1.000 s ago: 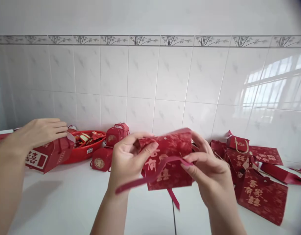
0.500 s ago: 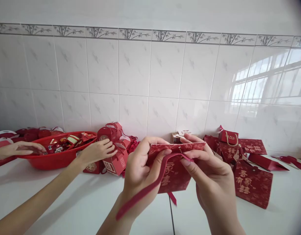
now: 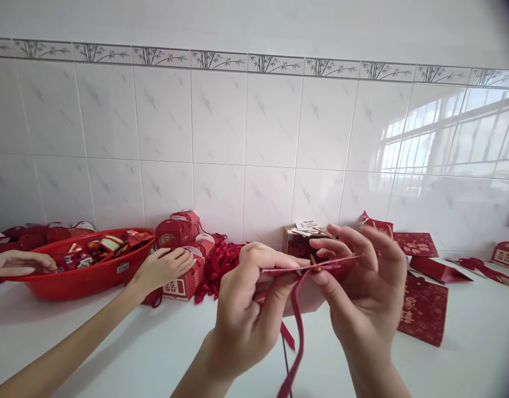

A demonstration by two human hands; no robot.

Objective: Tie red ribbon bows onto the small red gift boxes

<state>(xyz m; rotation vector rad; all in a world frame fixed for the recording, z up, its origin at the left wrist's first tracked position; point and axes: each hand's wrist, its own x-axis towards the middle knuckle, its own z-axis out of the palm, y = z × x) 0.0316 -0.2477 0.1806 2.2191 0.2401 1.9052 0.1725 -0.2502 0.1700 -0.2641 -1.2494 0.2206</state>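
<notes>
Above the tabletop [image 3: 155,354], left hand [image 3: 252,301] holds card [image 3: 313,299] (right hand [image 3: 364,293], ribbon [image 3: 298,326]).

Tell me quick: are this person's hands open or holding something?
Left hand: closed, holding the red card.
Right hand: pinching the ribbon, other fingers raised.

a daylit tiled room, domestic in look, though whether it is a home or a small workroom cannot be told. glossy white wall tiles [image 3: 219,116] with faint grey marbling span the view, topped by a decorative border [image 3: 274,64] of bamboo sprigs, a household kind of finish. at right, the tiles carry the bright reflection [image 3: 418,143] of what appears to be a barred window. along the wall, a white tabletop [image 3: 329,359] with a dark seam serves as shared work surface, bearing a red basin [image 3: 92,282] of small wrapped packets, red boxes [image 3: 190,283] and heaped red ribbon [image 3: 221,271].
</notes>
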